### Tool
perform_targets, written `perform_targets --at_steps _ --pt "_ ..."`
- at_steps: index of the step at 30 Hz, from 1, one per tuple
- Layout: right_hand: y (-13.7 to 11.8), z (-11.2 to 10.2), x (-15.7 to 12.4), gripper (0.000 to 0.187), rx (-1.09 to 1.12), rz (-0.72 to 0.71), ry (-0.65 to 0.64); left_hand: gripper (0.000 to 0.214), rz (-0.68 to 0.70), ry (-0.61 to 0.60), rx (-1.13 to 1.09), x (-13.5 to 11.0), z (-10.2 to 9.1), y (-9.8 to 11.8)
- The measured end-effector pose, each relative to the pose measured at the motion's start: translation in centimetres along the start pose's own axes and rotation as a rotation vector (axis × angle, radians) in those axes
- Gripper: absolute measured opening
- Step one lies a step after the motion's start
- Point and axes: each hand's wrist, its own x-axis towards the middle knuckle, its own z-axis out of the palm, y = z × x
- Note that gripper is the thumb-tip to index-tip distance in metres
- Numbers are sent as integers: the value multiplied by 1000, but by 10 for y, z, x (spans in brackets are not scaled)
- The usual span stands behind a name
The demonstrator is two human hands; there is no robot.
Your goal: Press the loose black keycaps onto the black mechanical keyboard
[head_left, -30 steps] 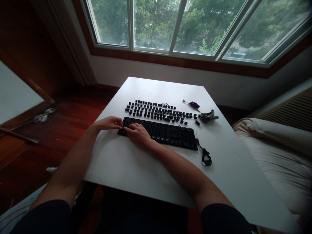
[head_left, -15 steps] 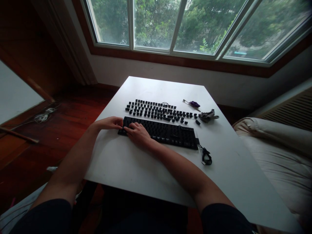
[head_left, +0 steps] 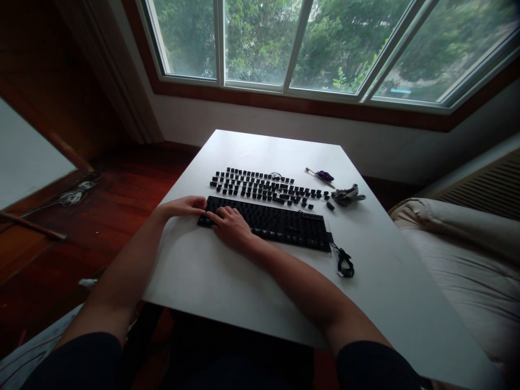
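Note:
A black keyboard (head_left: 280, 222) lies across the white table, with its keycaps off over most of its face and a row of keys along the near edge. At its left end my left hand (head_left: 189, 205) is closed on the edge, fingertips bent and pressed together. My right hand (head_left: 232, 223) lies over the keyboard's left part, palm down and fingers somewhat apart, the index finger and thumb reaching toward the left edge. What lies under its fingertips is hidden. Behind the keyboard, loose black keycaps (head_left: 244, 184) stand in several rows.
A coiled black cable (head_left: 345, 264) lies at the keyboard's right end. Farther back are a brush with a purple part (head_left: 325, 175) and a crumpled grey cloth or glove (head_left: 347, 195). A cushioned seat (head_left: 447, 260) stands right of the white table (head_left: 227, 292); windows are ahead.
The whole view has shifted very slightly. Both hands stay at the keyboard's left end, with only small finger movement; the keycaps and keyboard look unmoved.

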Motion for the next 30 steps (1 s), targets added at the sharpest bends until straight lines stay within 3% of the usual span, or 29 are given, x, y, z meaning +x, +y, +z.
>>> perform_targets --at_steps 13,15,20,22,25,30 --pt "-1 -3 1 46 0 13 -16 42 -13 -4 47 -2 -2 3" --pt "-1 -2 1 48 11 14 -6 40 -13 71 68 0 -2 -1" --pt "-1 -3 1 45 26 21 -13 35 -69 545 147 13 4 -19" --pt "-1 -4 2 45 30 28 -15 33 -87 662 175 20 9 -23" --pt "-2 -5 3 41 48 37 -10 32 -107 719 205 26 16 -24" --pt "10 -9 13 44 182 102 -12 35 37 627 333 30 17 -26"
